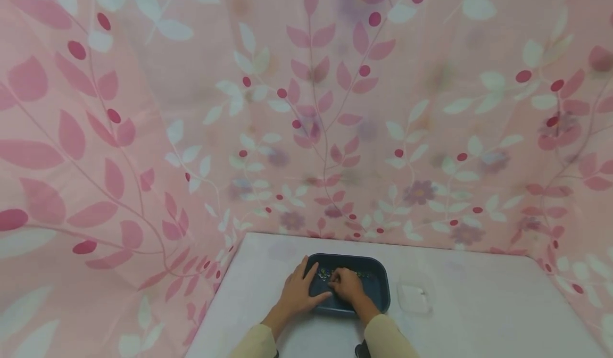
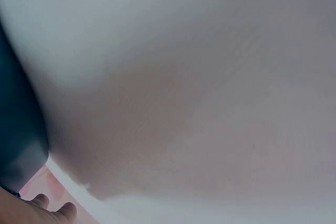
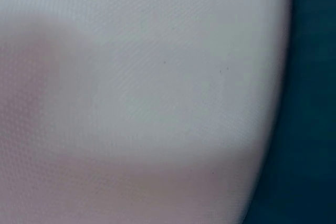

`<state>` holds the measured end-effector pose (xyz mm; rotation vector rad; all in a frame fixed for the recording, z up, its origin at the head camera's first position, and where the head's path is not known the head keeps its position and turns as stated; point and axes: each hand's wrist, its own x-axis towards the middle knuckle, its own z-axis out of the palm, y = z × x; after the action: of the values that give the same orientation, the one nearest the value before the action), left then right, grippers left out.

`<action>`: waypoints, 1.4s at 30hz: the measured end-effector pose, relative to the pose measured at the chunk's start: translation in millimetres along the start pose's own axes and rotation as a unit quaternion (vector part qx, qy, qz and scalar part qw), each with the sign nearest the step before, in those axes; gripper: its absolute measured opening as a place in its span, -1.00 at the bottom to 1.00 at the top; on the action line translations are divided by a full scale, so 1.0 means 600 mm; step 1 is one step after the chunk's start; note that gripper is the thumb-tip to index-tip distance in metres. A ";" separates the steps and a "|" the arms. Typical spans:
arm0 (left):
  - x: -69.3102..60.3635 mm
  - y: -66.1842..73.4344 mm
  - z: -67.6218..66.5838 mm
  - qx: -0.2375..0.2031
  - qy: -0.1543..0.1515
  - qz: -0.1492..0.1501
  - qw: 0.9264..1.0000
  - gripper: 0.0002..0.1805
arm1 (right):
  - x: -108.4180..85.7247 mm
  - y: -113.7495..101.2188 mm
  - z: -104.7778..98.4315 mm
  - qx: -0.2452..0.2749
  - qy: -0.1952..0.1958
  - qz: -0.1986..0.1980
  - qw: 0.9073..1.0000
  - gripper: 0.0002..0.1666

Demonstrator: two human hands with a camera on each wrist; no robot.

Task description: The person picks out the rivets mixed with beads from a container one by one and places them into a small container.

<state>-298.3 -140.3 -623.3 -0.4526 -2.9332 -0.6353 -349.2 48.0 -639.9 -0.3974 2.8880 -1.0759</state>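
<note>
A dark blue tray [image 1: 380,281] with rounded corners lies on the white table. Small shiny pieces in yellow, green and pale tones [image 1: 323,274] are scattered along its back half, too small to make out their kind. My left hand [image 1: 298,291] rests on the tray's left rim, fingers spread and fairly straight, thumb reaching inside. Inside the tray, my right hand [image 1: 349,284] has its fingers bent down among the pieces; whether something is between the fingertips is hidden. The left wrist view catches some fingertips [image 2: 65,211] by the tray wall [image 2: 23,129]; the right wrist view shows the tray's side [image 3: 310,108].
To the right of the tray sits a small clear plastic container [image 1: 414,298] on the white table [image 1: 479,305]. Pink leaf-patterned cloth [image 1: 325,134] hangs behind the table and on both sides. A dark object [image 1: 362,349] shows by the right sleeve.
</note>
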 end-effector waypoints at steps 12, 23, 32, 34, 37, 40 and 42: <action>0.004 -0.004 0.002 0.008 -0.001 0.001 1.000 0.02 | 0.001 0.002 0.002 0.018 -0.006 -0.002 1.000 -0.88; 0.002 0.002 0.009 0.019 0.013 0.007 1.000 0.03 | -0.009 0.003 -0.006 0.011 -0.010 -0.049 0.999 -0.85; -0.003 0.002 0.009 0.000 0.003 0.000 1.000 0.03 | -0.008 0.011 0.002 0.021 -0.023 -0.051 0.998 -0.82; 0.000 0.004 0.004 -0.002 0.008 0.000 1.000 0.03 | -0.001 0.011 0.002 0.015 -0.024 -0.053 0.998 -0.82; 0.003 0.003 0.001 -0.001 0.010 0.000 1.000 0.02 | 0.005 0.009 -0.001 0.011 -0.033 -0.050 0.998 -0.82; 0.004 0.000 0.002 0.006 0.010 0.003 1.000 0.01 | 0.008 0.006 -0.003 0.008 -0.040 -0.045 0.998 -0.82; 0.007 -0.004 0.001 0.005 0.011 0.006 1.000 0.01 | 0.011 0.002 -0.004 0.008 -0.040 -0.052 0.998 -0.82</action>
<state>-303.0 -140.9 -624.0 -0.4584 -2.9094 -0.6191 -356.0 49.1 -638.4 -0.5826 2.8146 -1.0703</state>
